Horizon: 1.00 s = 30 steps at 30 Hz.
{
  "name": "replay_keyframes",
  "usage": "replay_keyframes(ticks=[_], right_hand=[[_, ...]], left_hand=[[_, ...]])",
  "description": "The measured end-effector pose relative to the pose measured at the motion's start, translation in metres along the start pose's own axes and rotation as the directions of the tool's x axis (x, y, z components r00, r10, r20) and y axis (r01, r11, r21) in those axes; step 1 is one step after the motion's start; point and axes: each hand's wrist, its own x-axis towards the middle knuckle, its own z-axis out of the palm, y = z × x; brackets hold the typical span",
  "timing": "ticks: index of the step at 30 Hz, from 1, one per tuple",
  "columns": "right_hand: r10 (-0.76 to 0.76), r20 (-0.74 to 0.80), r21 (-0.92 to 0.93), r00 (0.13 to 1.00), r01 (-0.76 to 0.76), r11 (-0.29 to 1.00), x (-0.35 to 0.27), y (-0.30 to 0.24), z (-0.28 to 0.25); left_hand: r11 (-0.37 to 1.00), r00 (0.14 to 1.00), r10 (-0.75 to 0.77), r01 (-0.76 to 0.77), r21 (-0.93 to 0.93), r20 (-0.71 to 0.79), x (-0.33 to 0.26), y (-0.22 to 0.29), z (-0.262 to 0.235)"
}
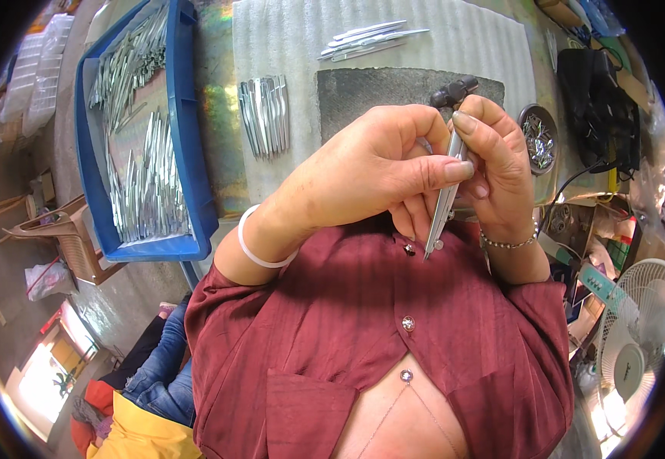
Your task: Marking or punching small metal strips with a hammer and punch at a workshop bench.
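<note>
Both hands pinch one thin silver metal piece (445,200) close to the chest.

Left hand (370,172) is closed around the metal piece, with the thumb pressed flat on its side, and the right hand (497,164) is closed on its top end with bent fingers. The piece hangs almost straight down between the hands, its tip just above a shirt button (409,249). Just behind the grip sits a small black hammer (455,92) on a dark pad (370,96). Farther back on white foam (455,38) lie a few more silver pieces (370,40). Behind and left of the grip is a neat bunch of silver pieces (265,115), and far left is a blue tray (187,145) full of them. Right of the grip sits a small round dish (539,138) of tiny metal bits. I see no labels or signs that can be told apart.
</note>
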Motion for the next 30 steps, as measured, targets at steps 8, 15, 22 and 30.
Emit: replay_keyframes(ticks=[8, 15, 22, 30], right_hand=[[0.024, 0.021, 0.050, 0.999, -0.025, 0.998, -0.001, 0.001, 0.008], [0.017, 0.019, 0.048, 1.000, -0.018, 0.999, -0.002, 0.002, 0.015], [0.061, 0.043, 0.064, 0.997, -0.063, 0.996, 0.001, 0.006, 0.013], [0.014, -0.004, 0.028, 1.000, -0.014, 1.000, -0.004, 0.005, 0.024]], left_hand=[[0.999, 1.000, 0.013, -0.013, -0.037, 0.013, -0.005, 0.000, -0.004], [0.999, 0.998, 0.020, -0.017, -0.049, 0.062, -0.009, -0.002, -0.009], [0.996, 0.998, 0.036, -0.033, -0.078, 0.042, -0.010, -0.008, -0.013], [0.996, 0.998, 0.046, -0.043, -0.078, 0.046, -0.015, -0.008, -0.014]])
